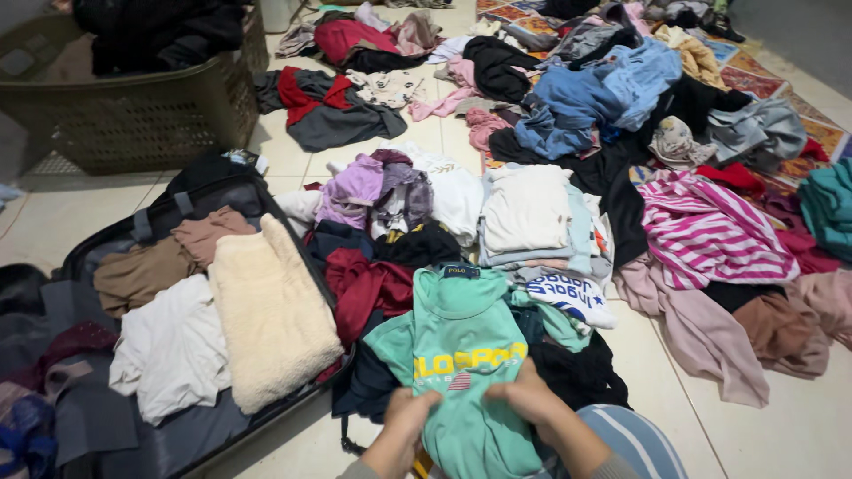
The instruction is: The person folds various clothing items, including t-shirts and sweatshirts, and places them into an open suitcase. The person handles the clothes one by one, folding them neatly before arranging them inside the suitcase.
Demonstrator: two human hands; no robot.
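Observation:
A teal green T-shirt [461,355] with yellow print lies spread in front of me on a heap of clothes. My left hand [406,424] pinches its fabric near the lower left of the print. My right hand [531,404] grips the fabric just to the right, fingers curled into the cloth. To the left an open black suitcase [151,231] holds folded clothes: a cream fleecy piece [271,310], a white garment [173,350] and brown ones [146,270].
A big heap of mixed clothes covers the tiled floor ahead, with a folded white stack [525,208], a pink-and-white striped top [710,235] and blue garments [586,98]. An olive laundry basket [133,115] stands at the back left. A patterned rug [754,84] lies at the far right.

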